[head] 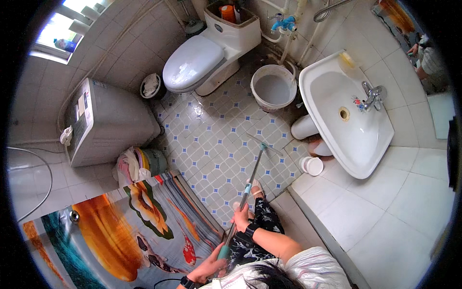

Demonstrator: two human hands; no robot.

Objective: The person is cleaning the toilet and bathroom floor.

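A floor squeegee [255, 164] with a metal pole runs from my body out over the patterned tile floor [216, 144]. My left hand [211, 265] grips the green handle at the pole's near end. Further up, my right hand [241, 218] is closed around the pole, just below a light blue collar. The thin blade [265, 144] lies across the tiles, between the washbasin's pedestal and the middle of the floor. Wet, shiny patches show on the tiles near the toilet. Both wrists wear black bands.
A white toilet [196, 61], a bucket of greyish water [273, 88] and a washbasin [348, 123] stand beyond. A small white tub [312, 166] sits by the ledge. At left are a waste bin [151, 86], a washing machine [112, 121] and a koi-patterned door [119, 234].
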